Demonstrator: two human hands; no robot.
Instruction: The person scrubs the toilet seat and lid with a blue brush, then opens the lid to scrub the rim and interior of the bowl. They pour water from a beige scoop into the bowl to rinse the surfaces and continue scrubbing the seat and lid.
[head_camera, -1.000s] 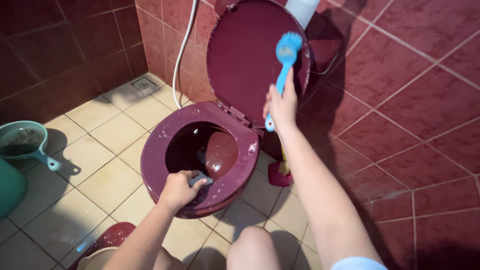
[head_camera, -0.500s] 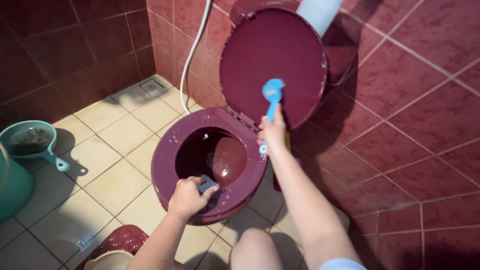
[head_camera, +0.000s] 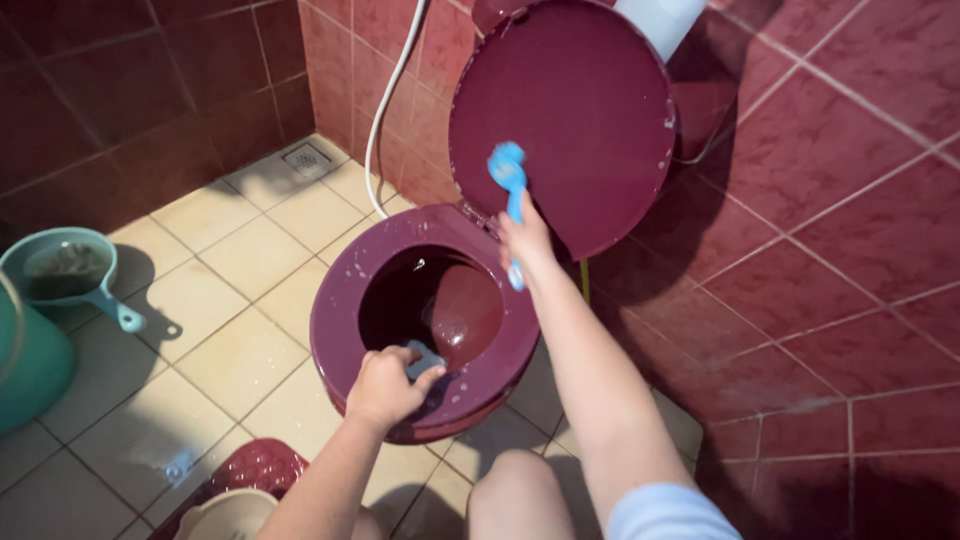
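The right hand (head_camera: 524, 240) has drawn the blue brush (head_camera: 508, 168) down and leftward across the raised lid (head_camera: 580, 110). Its head now sits low on the lid, near the hinge.

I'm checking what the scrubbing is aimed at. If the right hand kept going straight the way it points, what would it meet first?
Most likely the raised toilet lid. The right hand points up and away, holding a blue brush whose head already lies against or just short of the lid's lower inner face; depth is unclear.

Teal water dipper (head_camera: 62, 275) on beige floor tiles (head_camera: 240, 360), white hose (head_camera: 392, 90), perhaps a floor drain (head_camera: 307, 160).
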